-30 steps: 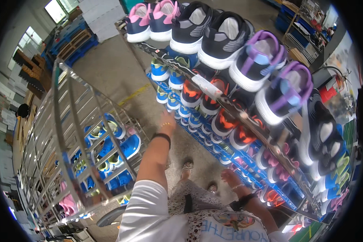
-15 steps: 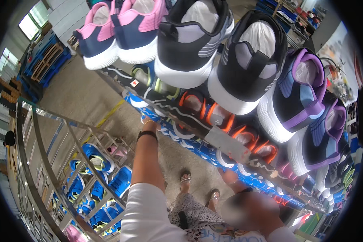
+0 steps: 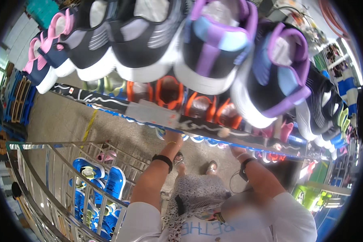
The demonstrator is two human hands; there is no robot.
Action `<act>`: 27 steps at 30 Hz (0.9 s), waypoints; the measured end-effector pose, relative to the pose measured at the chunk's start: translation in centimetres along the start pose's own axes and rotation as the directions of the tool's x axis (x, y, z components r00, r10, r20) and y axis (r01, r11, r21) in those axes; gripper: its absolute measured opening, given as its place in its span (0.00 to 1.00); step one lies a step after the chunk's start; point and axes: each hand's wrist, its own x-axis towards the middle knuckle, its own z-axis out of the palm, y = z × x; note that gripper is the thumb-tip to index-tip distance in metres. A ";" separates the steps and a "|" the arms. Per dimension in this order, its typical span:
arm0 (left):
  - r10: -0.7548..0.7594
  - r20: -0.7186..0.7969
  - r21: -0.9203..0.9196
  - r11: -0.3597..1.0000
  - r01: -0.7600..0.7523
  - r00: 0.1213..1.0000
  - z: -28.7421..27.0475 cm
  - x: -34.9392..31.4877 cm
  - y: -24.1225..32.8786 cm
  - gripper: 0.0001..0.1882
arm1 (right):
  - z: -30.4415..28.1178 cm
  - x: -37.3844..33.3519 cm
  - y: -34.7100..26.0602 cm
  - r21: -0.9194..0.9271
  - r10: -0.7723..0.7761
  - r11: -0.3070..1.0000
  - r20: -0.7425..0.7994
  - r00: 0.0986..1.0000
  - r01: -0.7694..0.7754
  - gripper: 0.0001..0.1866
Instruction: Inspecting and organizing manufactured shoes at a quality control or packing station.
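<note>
My left hand (image 3: 174,138) reaches in under the front edge of the shoe rack (image 3: 153,114), beside a row of blue-and-white shoes (image 3: 197,139) on a lower level. Its fingers are hidden by the rack edge, so I cannot make out whether it grips a shoe. Farther right, my right hand (image 3: 238,151) is at the same lower level, with its fingers also behind the edge. Above both hands, black sneakers with purple trim (image 3: 215,44) and black-and-grey sneakers (image 3: 147,44) stand heels toward me. Orange-collared shoes (image 3: 169,92) sit one level below them.
On my left stands a metal-railed cart (image 3: 52,181) holding several blue sneakers (image 3: 115,182). Blue pallets (image 3: 19,101) are stacked at the far left. A bright green object (image 3: 308,195) is at the lower right. My feet (image 3: 179,158) are on the concrete floor (image 3: 121,133).
My view has turned right along the rack, so the shoes appear shifted left. Both hands remain at the lower level; my right arm now reaches farther forward and shows more clearly.
</note>
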 end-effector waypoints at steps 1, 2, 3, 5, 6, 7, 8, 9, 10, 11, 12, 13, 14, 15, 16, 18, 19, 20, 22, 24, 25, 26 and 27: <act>-0.095 0.059 -0.007 0.995 0.095 0.994 -1.5 -2.1 0.6 0.28 | -0.6 0.5 -1.1 -0.025 0.000 1.000 0.010 1.000 0.000 0.27; -0.063 -0.086 0.042 0.997 0.066 0.994 0.8 -2.6 -1.8 0.27 | -0.9 0.4 -2.1 -0.048 -0.018 0.999 0.028 0.999 0.019 0.27; -0.005 -0.215 0.097 0.995 0.026 0.977 3.4 -2.3 -3.7 0.26 | -1.2 0.3 -3.1 -0.076 -0.020 0.997 0.032 0.999 0.023 0.27; -0.025 -0.117 0.086 0.996 0.036 0.993 2.8 -2.6 -1.4 0.27 | -2.0 -0.6 -3.3 -0.147 0.040 0.988 0.002 0.999 -0.039 0.26; -0.051 -0.136 -0.217 0.976 0.021 0.989 2.9 -2.9 -1.8 0.28 | -1.7 -0.1 -6.1 -0.176 0.056 0.983 -0.005 0.998 -0.056 0.25; -0.079 -0.146 -0.498 0.867 -0.004 0.986 2.8 -3.0 -2.3 0.29 | -1.3 0.1 -9.2 -0.204 0.071 0.976 -0.011 0.997 -0.072 0.25; 0.282 -0.014 0.238 0.933 -0.271 0.959 -0.4 -3.8 1.4 0.22 | -2.4 0.8 -10.3 -0.241 0.138 0.960 -0.048 0.989 -0.145 0.25; 0.297 -0.013 0.257 0.924 -0.284 0.955 -2.3 -4.7 2.6 0.22 | -2.6 1.1 -13.2 -0.261 0.166 0.949 -0.066 0.984 -0.177 0.24; 0.187 0.121 0.245 0.946 -0.212 0.975 -3.7 -5.6 3.1 0.22 | -2.8 0.0 -14.1 -0.281 0.187 0.938 -0.073 0.980 -0.201 0.24; 0.071 0.252 0.245 0.960 -0.134 0.965 -4.7 -6.3 3.2 0.23 | -3.2 -0.6 -15.4 -0.300 0.211 0.927 -0.081 0.974 -0.226 0.24; 0.266 0.100 0.275 0.919 -0.284 0.959 -4.7 -7.0 1.9 0.23 | -3.2 -2.0 -16.4 -0.319 0.229 0.915 -0.088 0.969 -0.245 0.24; 0.278 0.120 0.288 0.909 -0.302 0.953 -5.4 -8.2 2.8 0.23 | -3.6 -2.9 -17.0 -0.343 0.274 0.893 -0.098 0.957 -0.290 0.23; 0.253 0.150 0.380 0.878 -0.292 0.956 -6.1 -9.6 3.4 0.22 | -3.9 -3.7 -17.2 -0.366 0.317 0.869 -0.105 0.943 -0.333 0.23; 0.226 0.175 0.469 0.837 -0.283 0.958 -6.9 -10.8 4.2 0.20 | -4.7 -4.7 -17.1 -0.388 0.357 0.843 -0.113 0.927 -0.372 0.23; 0.206 0.240 0.438 0.849 -0.295 0.949 -7.2 -11.8 4.3 0.19 | -6.2 -5.9 -17.6 -0.353 0.487 0.830 0.083 0.869 -0.431 0.25; 0.208 0.282 0.449 0.834 -0.320 0.937 -7.7 -14.5 5.0 0.19 | -7.5 -9.4 -17.1 -0.311 0.508 0.832 0.089 0.857 -0.460 0.22; 0.200 0.308 0.450 0.830 -0.328 0.930 -7.9 -15.6 5.6 0.20 | -8.4 -10.9 -17.1 -0.300 0.532 0.823 0.111 0.839 -0.482 0.23; 0.183 0.313 0.439 0.842 -0.313 0.932 -8.3 -17.3 6.3 0.20 | -9.5 -12.3 -17.0 -0.297 0.560 0.820 0.246 0.791 -0.489 0.26; 0.236 0.363 0.426 0.818 -0.387 0.901 -9.2 -20.5 7.6 0.21 | -9.5 -16.1 -15.5 -0.236 0.597 0.797 0.165 0.785 -0.556 0.24; 0.328 0.403 0.361 0.801 -0.478 0.854 -10.1 -23.3 9.5 0.22 | -12.3 -20.2 -15.3 -0.241 0.630 0.776 0.257 0.733 -0.583 0.26; 0.347 0.427 0.364 0.780 -0.510 0.835 -9.8 -24.5 9.8 0.21 | -12.6 -22.5 -14.6 -0.225 0.645 0.763 0.213 0.734 -0.605 0.25; 0.591 0.324 0.253 0.698 -0.670 0.738 -9.2 -25.3 8.6 0.20 | -13.2 -24.6 -13.9 -0.181 0.662 0.749 0.233 0.712 -0.637 0.23; 0.557 0.401 0.229 0.708 -0.668 0.727 -9.1 -26.0 9.3 0.19 | -13.4 -26.8 -13.3 -0.130 0.669 0.741 0.234 0.705 -0.659 0.21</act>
